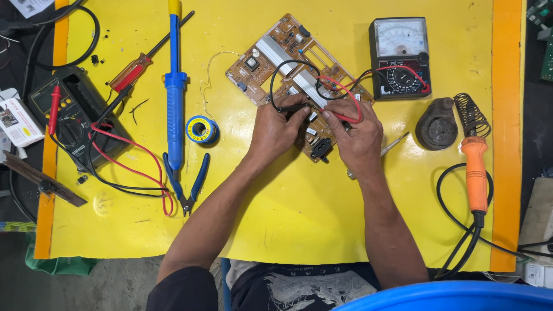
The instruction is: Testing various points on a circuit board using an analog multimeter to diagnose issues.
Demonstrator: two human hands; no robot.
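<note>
Left hand [275,129] closed around black probe [291,107], tip down on board [288,63]. Right hand [357,135] closed around red probe [344,117], tip also on board, just beside the black one. Board lying flat and tilted at the upper middle of yellow counter [322,213], near edge hidden under both hands. Black and red leads looping over board to analog meter [400,56], just right of it. Right of the hands: screwdriver [391,145], iron stand [452,122], orange soldering iron [475,173]. Left of the hands: solder spool [201,129], blue desoldering pump [174,86], blue pliers [187,184], red-handled screwdriver [138,66], dark digital meter [72,118] with own leads.
</note>
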